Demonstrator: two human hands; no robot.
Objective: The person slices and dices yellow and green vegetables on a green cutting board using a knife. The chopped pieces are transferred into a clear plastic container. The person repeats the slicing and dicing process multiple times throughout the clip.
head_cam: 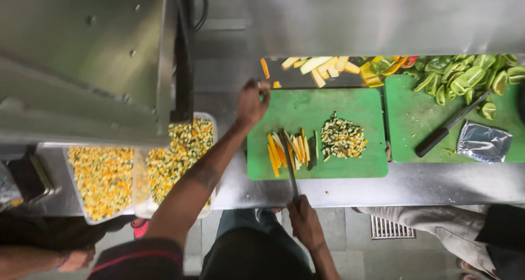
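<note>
My left hand reaches to the far left corner of a green cutting board, with its fingers pinched on a small orange vegetable piece. My right hand holds a knife by its handle at the counter's near edge. The blade lies across a row of orange and yellow vegetable strips on the board. To the right of the strips is a heap of diced vegetables.
Two clear tubs of diced vegetables hang off the left end of the steel counter. A second green board carries green pepper pieces, another knife and a foil pouch. Another person's legs stand at right.
</note>
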